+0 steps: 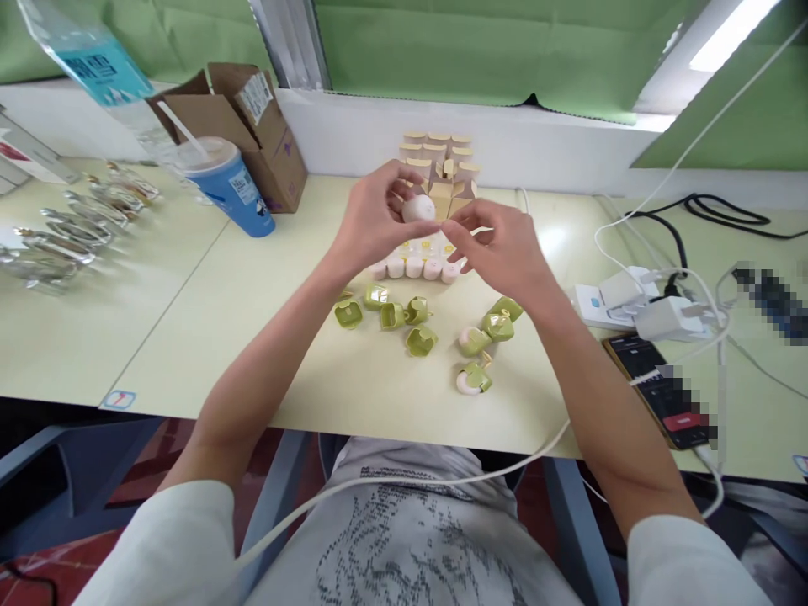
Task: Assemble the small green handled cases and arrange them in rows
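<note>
My left hand (372,220) is raised over the table with its fingers closed round a small white round piece (419,208). My right hand (502,248) is beside it, fingers pinched together close to the same piece; what they hold is hidden. Below the hands stands a row of small pink-white cylinders (413,268). Nearer me lie several green caps (391,315), some fitted on white round pieces (470,380). Behind the hands is a stack of small tan boxes (438,164).
A blue cup with lid and straw (228,183) and an open cardboard box (252,126) stand at the left, with clear packets (69,227) further left. At the right are a power strip with chargers (644,307), cables and a phone (662,391).
</note>
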Motion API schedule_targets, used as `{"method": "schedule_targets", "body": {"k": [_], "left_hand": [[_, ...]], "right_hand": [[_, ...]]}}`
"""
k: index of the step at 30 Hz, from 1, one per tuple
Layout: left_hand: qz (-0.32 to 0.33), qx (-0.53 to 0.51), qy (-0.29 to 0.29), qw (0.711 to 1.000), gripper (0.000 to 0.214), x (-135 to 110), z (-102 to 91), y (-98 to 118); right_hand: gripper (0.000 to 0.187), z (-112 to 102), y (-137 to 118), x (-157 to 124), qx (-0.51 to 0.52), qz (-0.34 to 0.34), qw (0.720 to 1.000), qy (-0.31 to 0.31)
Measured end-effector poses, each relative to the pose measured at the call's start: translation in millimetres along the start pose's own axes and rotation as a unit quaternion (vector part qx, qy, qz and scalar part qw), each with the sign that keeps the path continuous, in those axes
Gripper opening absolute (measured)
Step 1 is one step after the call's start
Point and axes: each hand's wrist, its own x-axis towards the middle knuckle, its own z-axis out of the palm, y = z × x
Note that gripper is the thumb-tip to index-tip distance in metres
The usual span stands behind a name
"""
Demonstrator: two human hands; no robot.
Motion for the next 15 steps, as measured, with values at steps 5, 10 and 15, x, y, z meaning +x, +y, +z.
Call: {"method": "schedule_targets", "body": {"k": [5,10,15], "left_hand": [[0.053,0.062,-0.034,0.996,0.061,-14.7,27.6,18.1],[0.048,0.069,-0.062,0.995,0.074,-10.1,15.2,12.8],[0.04,0.075,-0.019,0.996,0.049,-2.2,1.9,-1.9]], "right_hand": [[0.035,-10.9,-2.6,-1.2,0.017,-0.016,1.0,0.004],[0.024,-38.3,10.4,6.5,-0.115,-0.015,0.993,-0.004],[0.031,-40.0,37.1,20.3,-0.333,0.095,0.927,-0.144]]}}
